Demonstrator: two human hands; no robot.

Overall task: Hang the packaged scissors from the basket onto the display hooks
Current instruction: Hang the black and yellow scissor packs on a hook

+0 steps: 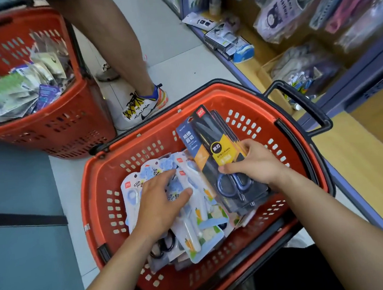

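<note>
A red shopping basket (109, 171) with a black rim stands on the floor below me, holding several packaged scissors. My right hand (255, 162) grips a stack of dark packs with yellow labels and blue-handled scissors (216, 142), lifted at an angle over the basket's right half. My left hand (161, 201) reaches into the pile of light blue and white scissor packs (200, 225), fingers spread and bent over them, thumb pressing a white pack. No display hooks are plainly visible.
A second red basket (50, 125) full of small packets stands at the upper left. Another person's legs and a sneaker (144, 105) are beside it. Shelving with bagged goods (295, 18) runs along the right.
</note>
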